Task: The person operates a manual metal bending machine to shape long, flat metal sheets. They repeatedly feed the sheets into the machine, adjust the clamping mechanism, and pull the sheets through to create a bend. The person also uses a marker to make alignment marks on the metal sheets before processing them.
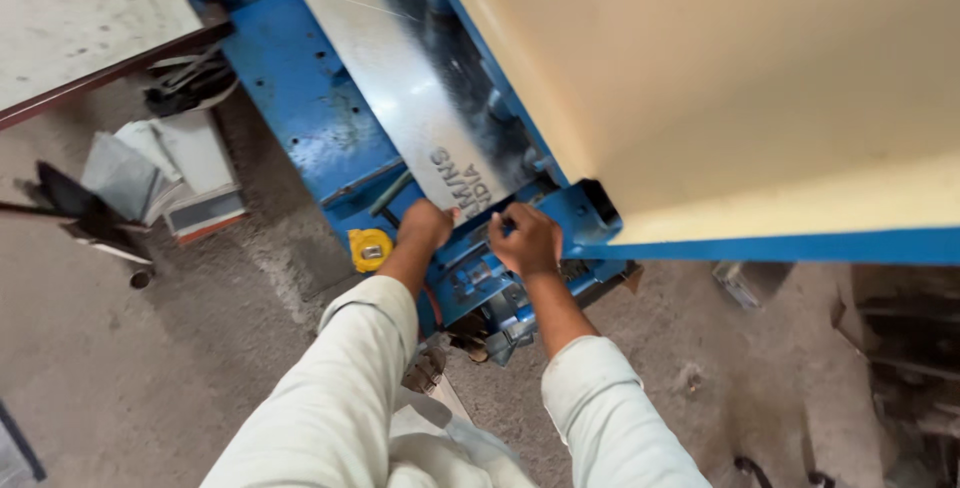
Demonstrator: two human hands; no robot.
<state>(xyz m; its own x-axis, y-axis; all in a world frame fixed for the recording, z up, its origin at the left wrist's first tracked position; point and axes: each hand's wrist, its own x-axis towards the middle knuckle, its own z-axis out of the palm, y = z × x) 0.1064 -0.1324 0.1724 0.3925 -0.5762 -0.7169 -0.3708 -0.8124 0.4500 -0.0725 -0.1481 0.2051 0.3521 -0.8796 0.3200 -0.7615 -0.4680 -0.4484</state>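
Observation:
My left hand (425, 225) rests with curled fingers on the near end of a shiny steel plate (400, 78) that runs along a blue machine frame (300, 88). My right hand (527, 238) is closed around a small dark part at the frame's near corner, beside a blue bracket (597, 210); what that part is I cannot make out. A large cream panel (720, 78) lies on the machine to the right, over a blue edge rail (780, 245). Both sleeves are off-white.
A yellow tape measure (369, 248) sits on the frame left of my left hand. Grey sheet offcuts (160, 173) and dark tools lie on the concrete floor at left. A table edge (100, 73) crosses the top left. Metal clutter (900, 348) stands at right.

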